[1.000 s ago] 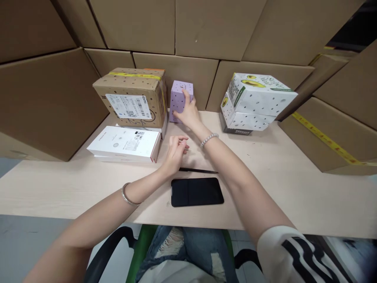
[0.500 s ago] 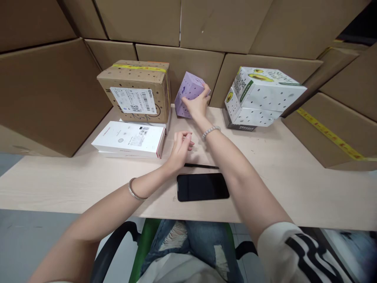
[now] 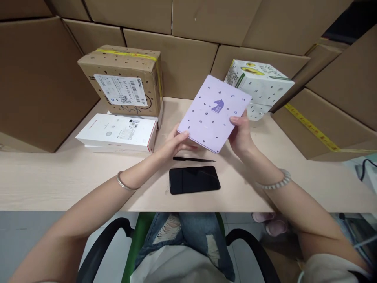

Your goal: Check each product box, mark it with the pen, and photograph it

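Note:
Between my two hands a light purple box is held up, tilted, above the table. Its broad face, with small dark ring marks and a purple horse-head print, is turned toward me. My left hand grips the lower left corner, thumb on the edge. My right hand is closed around the right edge, thumb on the face. Below the box lie a black pen and, nearer me, a black smartphone with a dark screen.
On the left stand a taped brown carton with a label and stacked white boxes. At the back right is a white avocado-print box, partly hidden. Large cardboard boxes wall in the pale table.
The purple box has been lifted from the back of the table and brought nearer, its broad face turned up. My left hand has taken hold too. The pen is now uncovered.

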`<state>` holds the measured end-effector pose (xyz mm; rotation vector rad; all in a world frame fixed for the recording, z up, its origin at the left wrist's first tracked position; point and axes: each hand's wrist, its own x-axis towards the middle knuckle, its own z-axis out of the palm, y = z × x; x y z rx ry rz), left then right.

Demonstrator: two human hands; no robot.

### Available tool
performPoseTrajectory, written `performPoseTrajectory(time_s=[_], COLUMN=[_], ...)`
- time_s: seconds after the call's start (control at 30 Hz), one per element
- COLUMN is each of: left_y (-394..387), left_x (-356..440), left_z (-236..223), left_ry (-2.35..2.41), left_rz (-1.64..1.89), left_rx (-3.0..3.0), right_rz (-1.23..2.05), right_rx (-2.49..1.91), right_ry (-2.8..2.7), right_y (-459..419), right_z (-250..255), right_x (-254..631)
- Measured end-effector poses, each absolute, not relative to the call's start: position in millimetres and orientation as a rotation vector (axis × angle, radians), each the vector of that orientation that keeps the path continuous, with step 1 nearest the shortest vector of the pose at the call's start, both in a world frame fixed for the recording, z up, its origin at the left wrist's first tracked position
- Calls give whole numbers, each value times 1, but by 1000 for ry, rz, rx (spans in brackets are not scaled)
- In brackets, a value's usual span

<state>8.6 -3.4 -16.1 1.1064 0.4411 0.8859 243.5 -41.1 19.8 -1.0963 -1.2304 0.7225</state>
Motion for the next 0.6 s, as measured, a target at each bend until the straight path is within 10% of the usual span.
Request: performPoseTrajectory(time_s=[0.6], left_y=[-24], left_x=[10], left_z=[-13], left_ry=[453], left_rz=[808], left_rx=[1112], right_rz=[678], right_rx=[-1037], right_ry=[-1306], right_y=[-75], right_z=[9], right_x=[240])
